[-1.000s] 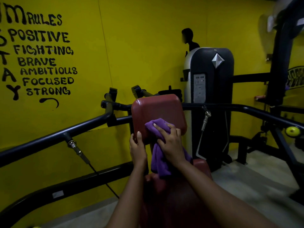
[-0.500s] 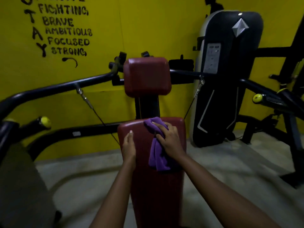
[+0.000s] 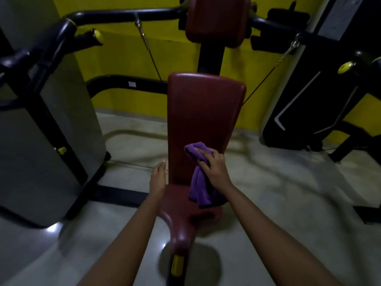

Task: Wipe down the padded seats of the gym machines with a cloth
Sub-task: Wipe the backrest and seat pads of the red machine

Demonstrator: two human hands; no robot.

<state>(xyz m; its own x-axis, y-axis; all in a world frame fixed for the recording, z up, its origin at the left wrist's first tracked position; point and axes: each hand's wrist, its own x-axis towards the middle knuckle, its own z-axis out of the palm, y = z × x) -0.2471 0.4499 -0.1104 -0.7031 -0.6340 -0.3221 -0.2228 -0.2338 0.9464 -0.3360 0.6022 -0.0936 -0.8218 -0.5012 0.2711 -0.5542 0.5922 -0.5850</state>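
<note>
**Wiping the lower back pad of a seated gym machine**

The person's right hand (image 3: 214,169) is gripping a bunched purple cloth (image 3: 199,182), with fingers curled over the wad and pressing it against the lower right part of the maroon back pad (image 3: 204,112). The loose end of the cloth is hanging down and touching the seat pad (image 3: 185,215) just below. The left hand (image 3: 157,178) is holding nothing. Its fingers are lying straight along the left edge of the back pad, apparently bracing it. Both forearms are reaching forward from the near edge of the view. The right wrist is angling inward toward the pad's centre, and the left arm is running nearly straight ahead.

The step in hand appears to be the back pad. To do it well, the cloth should be travelling in overlapping strokes across the full width of the pad, including the left margin where the bracing hand is resting. Pressure should be coming from a flat palm rather than the fingertips. The trailing end is best gathered up so that it is not dragging over the seat pad. The seat pad itself probably comes next. The upper head pad (image 3: 215,21) is standing at the far end, against the yellow wall (image 3: 123,58).
</note>
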